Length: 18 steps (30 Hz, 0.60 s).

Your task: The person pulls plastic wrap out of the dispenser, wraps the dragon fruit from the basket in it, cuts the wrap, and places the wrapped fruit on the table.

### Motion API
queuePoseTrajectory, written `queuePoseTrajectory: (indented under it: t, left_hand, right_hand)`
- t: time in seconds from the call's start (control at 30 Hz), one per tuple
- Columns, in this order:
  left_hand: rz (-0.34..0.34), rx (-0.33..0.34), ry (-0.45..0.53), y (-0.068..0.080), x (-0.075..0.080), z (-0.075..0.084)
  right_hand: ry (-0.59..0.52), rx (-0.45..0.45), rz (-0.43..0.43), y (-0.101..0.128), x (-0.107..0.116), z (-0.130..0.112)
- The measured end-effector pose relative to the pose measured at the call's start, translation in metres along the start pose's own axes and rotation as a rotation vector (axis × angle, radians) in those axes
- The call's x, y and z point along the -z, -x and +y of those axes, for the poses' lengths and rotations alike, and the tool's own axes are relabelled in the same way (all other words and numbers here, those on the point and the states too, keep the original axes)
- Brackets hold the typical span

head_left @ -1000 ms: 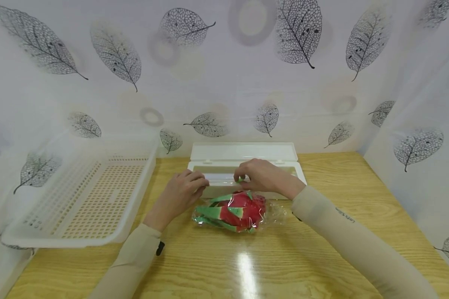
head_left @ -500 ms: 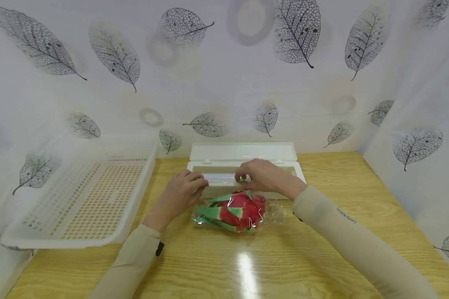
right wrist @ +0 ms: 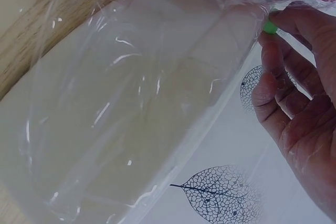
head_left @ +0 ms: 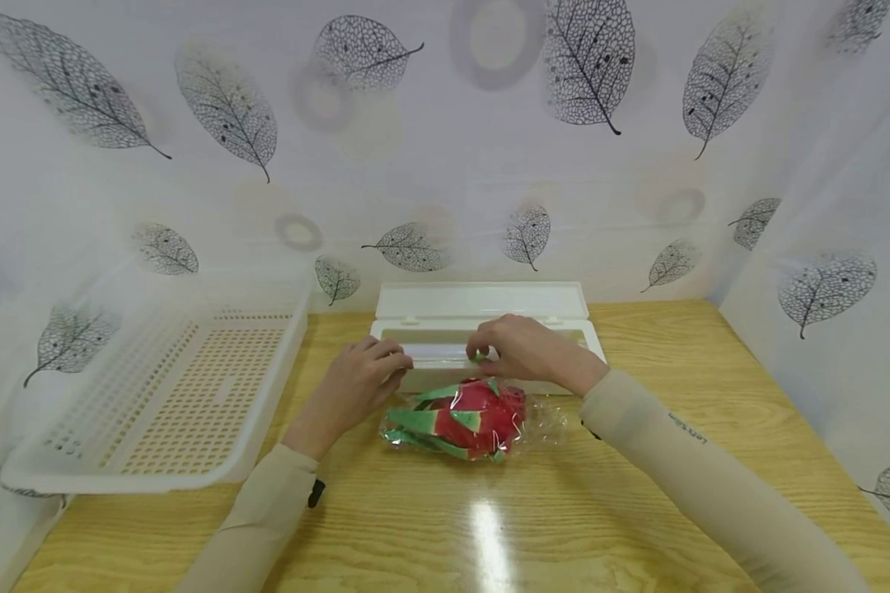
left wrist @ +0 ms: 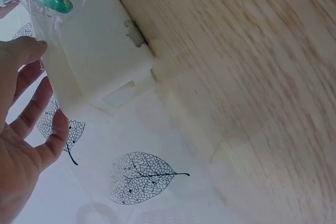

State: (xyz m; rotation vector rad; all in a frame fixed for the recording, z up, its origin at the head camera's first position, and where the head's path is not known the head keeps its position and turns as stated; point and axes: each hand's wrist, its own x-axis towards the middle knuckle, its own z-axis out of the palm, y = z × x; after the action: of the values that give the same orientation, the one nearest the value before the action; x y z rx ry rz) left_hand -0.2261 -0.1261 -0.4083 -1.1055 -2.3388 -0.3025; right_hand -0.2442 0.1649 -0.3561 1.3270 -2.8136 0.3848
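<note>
1. Nothing was seen to have moved since the earlier frames; both hands and the fruit were found in the same places.
2. A dragon fruit, wrapped in clear cling film, was laid on the tabletop near the middle, just in front of a white film dispenser box set against the back edge.
3. The left hand was placed at the box's front left, fingers curled against its edge, just left of the fruit; what it pinched could not be told.
4. The right hand was held over the box front, directly behind the fruit, with a small green piece pinched between thumb and fingertips.
5. Film was seen stretched from the box towards the fruit.
6. A white perforated basket was tilted at the left edge.
</note>
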Motion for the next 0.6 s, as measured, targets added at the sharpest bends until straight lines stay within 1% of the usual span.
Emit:
queuePoseTrajectory:
  t: [0.13,0.27,0.47,0.6]
  left_hand:
    - [-0.004,0.007,-0.01,-0.0005,-0.0012,0.0001]
    - [-0.022,0.019,-0.02,-0.0012,0.0006,0.0009]
    - [-0.021,0.03,-0.024,-0.0016,-0.0006,0.0016]
    - [-0.033,0.05,-0.022,-0.0011,-0.0015,0.0029]
  right_hand:
    - [-0.001,-0.001,0.005,0.0008,-0.0009,0.0013]
    - [-0.007,0.005,0.009,0.0015,-0.0006,0.0007]
    - [-0.01,-0.004,0.007,0.002,-0.001,0.0016]
    - [-0.01,-0.008,0.005,0.0028,-0.0007,0.0016]
